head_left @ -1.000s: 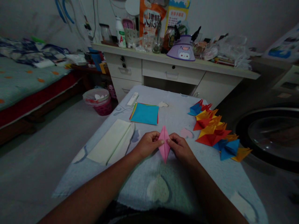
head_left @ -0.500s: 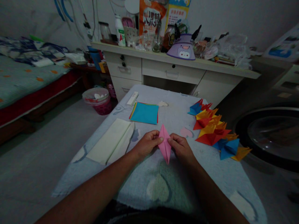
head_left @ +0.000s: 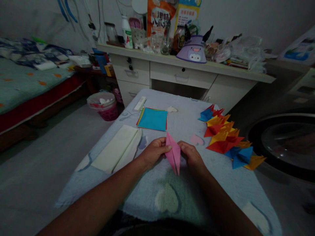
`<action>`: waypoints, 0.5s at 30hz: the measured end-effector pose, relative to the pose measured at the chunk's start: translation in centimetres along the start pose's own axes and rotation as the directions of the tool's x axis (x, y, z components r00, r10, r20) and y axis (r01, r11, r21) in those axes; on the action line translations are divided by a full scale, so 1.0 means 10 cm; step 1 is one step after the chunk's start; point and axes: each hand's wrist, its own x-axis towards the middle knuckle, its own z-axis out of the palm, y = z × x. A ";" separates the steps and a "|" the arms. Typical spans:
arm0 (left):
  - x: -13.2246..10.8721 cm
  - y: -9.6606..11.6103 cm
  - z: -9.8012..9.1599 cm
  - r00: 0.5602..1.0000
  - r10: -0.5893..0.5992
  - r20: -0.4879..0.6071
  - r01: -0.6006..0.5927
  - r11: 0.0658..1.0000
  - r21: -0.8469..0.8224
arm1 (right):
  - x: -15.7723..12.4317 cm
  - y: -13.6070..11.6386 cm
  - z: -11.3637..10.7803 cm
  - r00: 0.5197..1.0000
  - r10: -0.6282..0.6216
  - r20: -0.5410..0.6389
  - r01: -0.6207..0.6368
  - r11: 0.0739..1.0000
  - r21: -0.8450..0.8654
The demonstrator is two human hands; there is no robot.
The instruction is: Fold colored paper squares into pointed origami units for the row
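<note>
A pink folded paper piece (head_left: pixel 173 153), long and pointed at both ends, stands between my hands just above the cloth-covered table (head_left: pixel 172 196). My left hand (head_left: pixel 154 151) pinches its left edge with closed fingers. My right hand (head_left: pixel 192 155) grips its right side, fingers curled. The lower end of the paper splits into two points. A stack of flat coloured paper squares (head_left: pixel 153 119), blue on top, lies farther back on the table.
A row of finished folded pieces (head_left: pixel 225 137) in red, yellow, orange and blue lies at the right. A pale folded sheet (head_left: pixel 118 149) lies at the left, a white tube (head_left: pixel 139 103) behind it. Beyond stand a cluttered desk (head_left: pixel 187 70), a pink bin (head_left: pixel 103 105) and a bed (head_left: pixel 27 85).
The pink piece has tilted and its lower end has opened into two points. My hands have shifted slightly around it.
</note>
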 end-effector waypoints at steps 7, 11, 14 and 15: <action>0.00 0.02 0.01 0.999 0.015 0.034 -0.015 1.000 -0.025 | -0.02 0.02 -0.01 1.000 0.007 -0.020 -0.007 0.999 0.036; 0.00 0.01 0.01 0.999 0.018 0.033 -0.016 0.998 -0.057 | -0.02 0.03 0.01 1.000 0.001 -0.029 0.001 0.997 0.072; 0.00 0.00 -0.01 1.000 -0.003 0.020 0.004 0.997 -0.079 | -0.03 0.01 0.06 0.999 -0.021 -0.041 0.025 0.994 0.106; 0.00 0.00 -0.01 1.000 -0.010 0.018 0.011 0.996 -0.084 | -0.03 0.00 0.08 0.998 -0.037 -0.043 0.042 0.992 0.118</action>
